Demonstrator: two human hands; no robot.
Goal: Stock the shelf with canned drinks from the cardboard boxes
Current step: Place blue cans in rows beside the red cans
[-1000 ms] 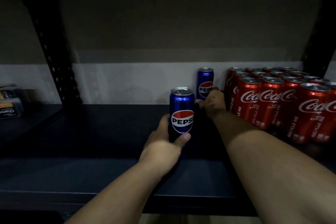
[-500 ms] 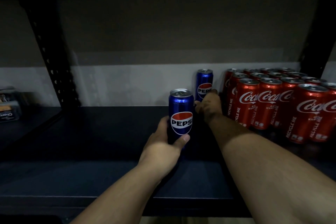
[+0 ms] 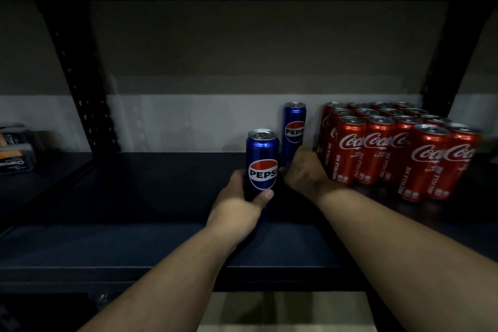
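Fingers of left hand point(image 3: 237, 205) curl round upright Pepsi can point(image 3: 262, 164).

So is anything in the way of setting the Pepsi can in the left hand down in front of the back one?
Yes: the right hand sits in front of the rear Pepsi can, beside the can the left hand grips. Otherwise the shelf there looks bare.
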